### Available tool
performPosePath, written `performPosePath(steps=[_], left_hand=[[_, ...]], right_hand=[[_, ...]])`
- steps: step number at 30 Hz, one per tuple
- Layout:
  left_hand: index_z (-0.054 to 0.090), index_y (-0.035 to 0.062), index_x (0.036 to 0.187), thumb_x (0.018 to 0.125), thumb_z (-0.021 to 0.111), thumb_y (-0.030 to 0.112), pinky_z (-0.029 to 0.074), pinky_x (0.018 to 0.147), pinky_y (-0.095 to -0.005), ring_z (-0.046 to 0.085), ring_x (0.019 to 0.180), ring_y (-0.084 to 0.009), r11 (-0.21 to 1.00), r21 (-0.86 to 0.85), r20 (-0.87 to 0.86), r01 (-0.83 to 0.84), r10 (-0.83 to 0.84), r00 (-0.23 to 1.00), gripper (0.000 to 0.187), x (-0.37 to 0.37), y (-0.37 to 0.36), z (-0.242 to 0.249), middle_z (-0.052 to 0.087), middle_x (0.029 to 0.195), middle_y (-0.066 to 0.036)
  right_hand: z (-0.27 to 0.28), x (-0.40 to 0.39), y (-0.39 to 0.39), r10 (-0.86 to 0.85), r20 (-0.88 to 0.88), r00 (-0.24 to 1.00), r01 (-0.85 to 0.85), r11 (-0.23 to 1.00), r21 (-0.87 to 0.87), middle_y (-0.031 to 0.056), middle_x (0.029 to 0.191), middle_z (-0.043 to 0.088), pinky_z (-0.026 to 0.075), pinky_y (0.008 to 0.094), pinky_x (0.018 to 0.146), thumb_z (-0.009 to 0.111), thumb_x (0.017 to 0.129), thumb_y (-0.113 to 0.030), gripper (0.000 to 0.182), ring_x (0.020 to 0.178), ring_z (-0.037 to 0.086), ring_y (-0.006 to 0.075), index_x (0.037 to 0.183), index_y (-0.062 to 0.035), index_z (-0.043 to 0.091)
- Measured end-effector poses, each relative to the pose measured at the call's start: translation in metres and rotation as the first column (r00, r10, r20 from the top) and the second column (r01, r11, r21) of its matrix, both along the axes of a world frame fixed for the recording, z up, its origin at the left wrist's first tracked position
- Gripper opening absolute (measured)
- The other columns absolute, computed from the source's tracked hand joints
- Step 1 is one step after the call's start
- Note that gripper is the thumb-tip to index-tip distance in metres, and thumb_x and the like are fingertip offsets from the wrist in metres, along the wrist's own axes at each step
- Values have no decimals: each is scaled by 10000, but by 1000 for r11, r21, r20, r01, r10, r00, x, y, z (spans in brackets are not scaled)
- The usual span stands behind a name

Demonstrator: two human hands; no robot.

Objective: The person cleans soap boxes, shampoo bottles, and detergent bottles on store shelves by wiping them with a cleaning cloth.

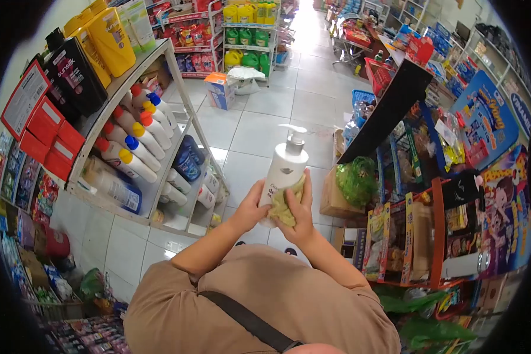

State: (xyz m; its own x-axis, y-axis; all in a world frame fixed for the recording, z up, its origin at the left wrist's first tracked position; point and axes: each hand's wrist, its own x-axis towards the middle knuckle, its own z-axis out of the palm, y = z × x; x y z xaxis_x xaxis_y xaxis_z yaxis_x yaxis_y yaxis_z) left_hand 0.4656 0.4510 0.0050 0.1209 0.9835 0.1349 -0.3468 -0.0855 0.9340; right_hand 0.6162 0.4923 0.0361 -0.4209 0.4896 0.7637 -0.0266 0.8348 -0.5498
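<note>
A white pump bottle (287, 161) with a grey collar stands nearly upright in front of my chest, held between both hands. Around its lower left side wraps my left hand (251, 207). My right hand (296, 215) presses a crumpled yellow-green cloth (286, 206) against the bottle's right side. The cloth covers part of the printed label. The bottle's base is partly hidden by my hands.
At the left, a metal shelf (180, 88) holds white bottles with coloured caps, with black bottles (76, 74) and yellow bottles (109, 38) on top. A cardboard box (334, 197) and a green bag (356, 181) stand right. An orange-and-blue box (219, 91) is on the floor ahead.
</note>
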Motion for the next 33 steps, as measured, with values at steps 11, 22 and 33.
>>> performPosePath(steps=[11, 22, 33], left_hand=[[203, 35, 1347, 778, 133, 737, 337, 988, -348, 419, 1173, -232, 946, -81, 198, -314, 324, 925, 906, 60, -10, -4, 408, 1273, -146], [214, -5, 1350, 929, 364, 373, 277, 1022, -344, 358, 1221, -247, 702, 64, -277, -710, 696, 663, 585, 93, -73, -3, 370, 1310, -150], [151, -21, 1334, 811, 621, 365, 310, 981, -353, 360, 1180, -192, 406, 222, -7, -887, 910, 415, 802, 59, -143, -5, 322, 1299, -121]], right_hand=[[3, 31, 28, 185, 243, 952, -232, 955, 184, 125, 1326, 405, 275, 544, 990, 680, 688, -251, 506, 1166, 331, 497, 1166, -138, 560], [-27, 16, 19, 638, -167, 752, -657, 748, -100, 302, 1396, 141, 300, 470, 994, 754, 659, -221, 573, 1269, 250, 455, 1187, -128, 549], [-69, -27, -60, 836, -96, 541, -736, 415, -535, 210, 1314, 368, 311, 401, 996, 695, 714, -142, 789, 1227, 363, 332, 1358, -39, 250]])
